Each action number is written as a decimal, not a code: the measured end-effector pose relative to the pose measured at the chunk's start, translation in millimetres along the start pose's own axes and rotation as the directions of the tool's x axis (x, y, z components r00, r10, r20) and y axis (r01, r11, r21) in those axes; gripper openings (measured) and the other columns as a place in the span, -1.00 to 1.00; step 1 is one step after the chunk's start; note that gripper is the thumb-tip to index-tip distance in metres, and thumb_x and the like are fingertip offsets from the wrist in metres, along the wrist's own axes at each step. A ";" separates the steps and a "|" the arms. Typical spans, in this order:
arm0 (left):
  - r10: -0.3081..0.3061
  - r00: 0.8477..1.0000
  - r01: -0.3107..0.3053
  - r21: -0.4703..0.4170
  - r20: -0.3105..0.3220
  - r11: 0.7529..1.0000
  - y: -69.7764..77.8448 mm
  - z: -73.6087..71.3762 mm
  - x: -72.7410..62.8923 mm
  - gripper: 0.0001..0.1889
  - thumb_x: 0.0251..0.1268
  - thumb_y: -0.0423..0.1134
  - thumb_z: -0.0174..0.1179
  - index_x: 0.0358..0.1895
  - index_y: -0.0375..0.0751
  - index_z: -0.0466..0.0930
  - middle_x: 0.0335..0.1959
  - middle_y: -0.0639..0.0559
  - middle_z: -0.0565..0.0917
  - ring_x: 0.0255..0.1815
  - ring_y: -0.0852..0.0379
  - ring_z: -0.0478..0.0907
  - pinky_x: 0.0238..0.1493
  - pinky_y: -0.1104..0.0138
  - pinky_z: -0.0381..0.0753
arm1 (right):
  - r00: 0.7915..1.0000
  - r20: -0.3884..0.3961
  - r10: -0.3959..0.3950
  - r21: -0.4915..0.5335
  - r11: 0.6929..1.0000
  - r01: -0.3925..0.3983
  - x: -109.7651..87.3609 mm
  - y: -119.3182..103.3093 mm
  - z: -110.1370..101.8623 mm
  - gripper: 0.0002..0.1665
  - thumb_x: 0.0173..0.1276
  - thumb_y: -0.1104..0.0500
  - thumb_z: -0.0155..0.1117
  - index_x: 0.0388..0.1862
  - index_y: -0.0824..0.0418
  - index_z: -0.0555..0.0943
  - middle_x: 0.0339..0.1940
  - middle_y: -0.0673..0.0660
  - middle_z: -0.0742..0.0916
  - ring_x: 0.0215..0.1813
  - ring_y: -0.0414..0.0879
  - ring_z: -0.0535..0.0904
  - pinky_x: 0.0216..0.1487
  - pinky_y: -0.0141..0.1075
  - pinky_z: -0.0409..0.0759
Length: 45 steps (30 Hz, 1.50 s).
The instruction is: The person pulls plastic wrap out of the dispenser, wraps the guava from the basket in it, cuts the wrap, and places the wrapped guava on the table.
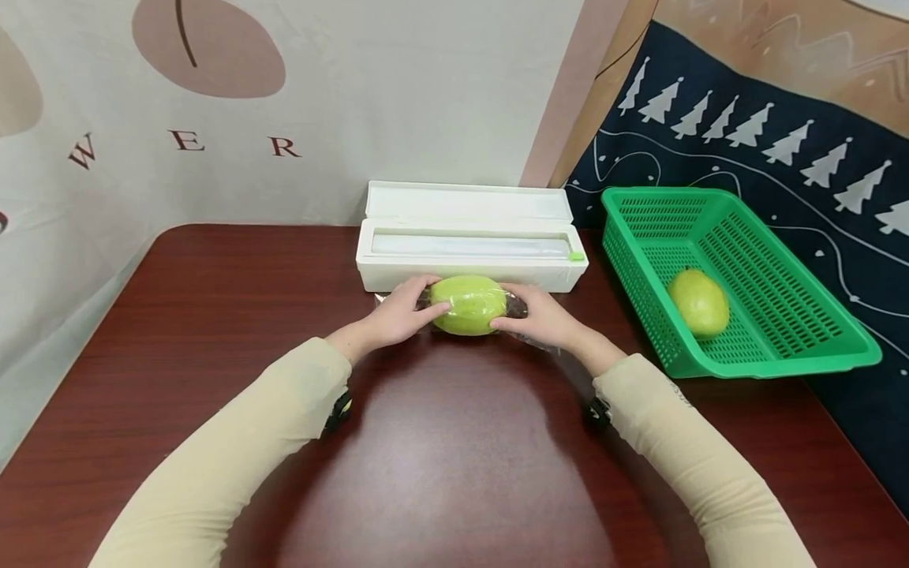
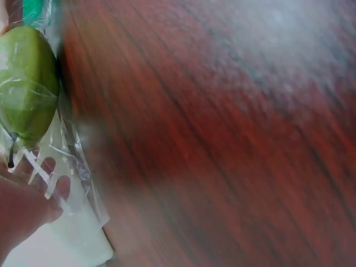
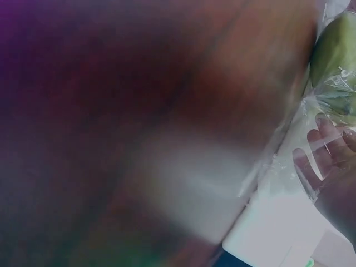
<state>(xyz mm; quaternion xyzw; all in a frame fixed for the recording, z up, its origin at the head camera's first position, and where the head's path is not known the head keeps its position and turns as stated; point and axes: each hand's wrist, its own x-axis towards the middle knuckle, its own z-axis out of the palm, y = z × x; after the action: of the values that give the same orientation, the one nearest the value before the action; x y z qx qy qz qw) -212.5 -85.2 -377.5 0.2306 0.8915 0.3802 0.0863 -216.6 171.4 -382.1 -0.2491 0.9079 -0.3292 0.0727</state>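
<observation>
A green pear (image 1: 469, 306) wrapped in clear plastic film (image 1: 534, 341) is held between both hands, close to the front of the white box. My left hand (image 1: 401, 314) grips its left end, thumb across the near side. On the opposite end my right hand (image 1: 545, 317) holds it with thumb and fingers. Loose film sticks out past both ends. In the left wrist view, a dark stem (image 2: 11, 156) shows at the pear's end, and film lies over several fingers. The right wrist view shows gathered film (image 3: 334, 92) between pear and fingers.
Behind the hands stands a white cling film box (image 1: 472, 276), its lid (image 1: 469, 202) raised and a green slider (image 1: 576, 256) at its right. To the right, a green basket (image 1: 781, 367) holds another pear (image 1: 699, 303). All stand on a dark red-brown table (image 1: 454, 473).
</observation>
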 end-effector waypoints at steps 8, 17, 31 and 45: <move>-0.023 0.999 0.025 -0.050 0.048 0.998 -2.8 -0.6 -0.4 -0.34 0.24 -0.05 0.18 0.31 -0.33 0.22 0.27 -0.22 0.35 0.34 -0.09 0.26 0.37 0.08 0.23 | 0.992 0.064 -0.108 -0.020 0.994 0.110 2.1 -2.2 -6.7 -0.27 0.16 0.05 0.37 0.29 0.26 0.40 0.14 0.18 0.62 0.21 0.03 0.47 0.32 -0.07 0.34; -0.026 0.999 0.027 -0.014 0.031 1.000 -6.5 1.6 0.0 -0.20 0.05 -0.11 0.34 0.33 -0.35 0.18 0.27 -0.27 0.31 0.33 -0.12 0.25 0.36 0.07 0.24 | 0.994 0.098 -0.051 -0.169 0.983 0.067 1.5 -4.0 -12.4 -0.08 0.09 -0.03 0.41 0.33 0.39 0.31 0.20 0.32 0.55 0.25 0.13 0.41 0.31 -0.03 0.33; -0.052 0.995 0.053 -0.008 0.081 0.999 -4.2 2.8 -5.6 -0.22 0.07 -0.10 0.33 0.33 -0.29 0.17 0.27 -0.22 0.35 0.34 -0.10 0.27 0.34 0.03 0.25 | 0.990 0.131 -0.056 -0.212 0.974 0.083 -11.1 -10.4 -21.6 0.08 -0.04 -0.02 0.50 0.35 0.45 0.23 0.17 0.32 0.55 0.25 0.17 0.37 0.31 0.01 0.29; -0.059 0.996 0.056 0.046 0.067 0.997 -3.3 1.4 -6.1 -0.19 0.06 -0.02 0.31 0.34 -0.28 0.18 0.28 -0.22 0.34 0.33 -0.13 0.24 0.33 -0.01 0.25 | 0.980 0.095 -0.174 -0.140 0.972 0.186 -5.1 -33.1 -13.5 -0.03 0.00 0.00 0.49 0.34 0.33 0.31 0.28 0.19 0.44 0.31 0.03 0.34 0.31 -0.07 0.35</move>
<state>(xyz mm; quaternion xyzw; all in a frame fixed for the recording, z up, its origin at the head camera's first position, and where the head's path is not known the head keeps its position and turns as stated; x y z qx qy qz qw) -207.8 -89.2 -381.0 0.2195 0.9024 0.3499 0.1227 -202.8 159.7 -350.9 -0.3486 0.8998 -0.2554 0.0608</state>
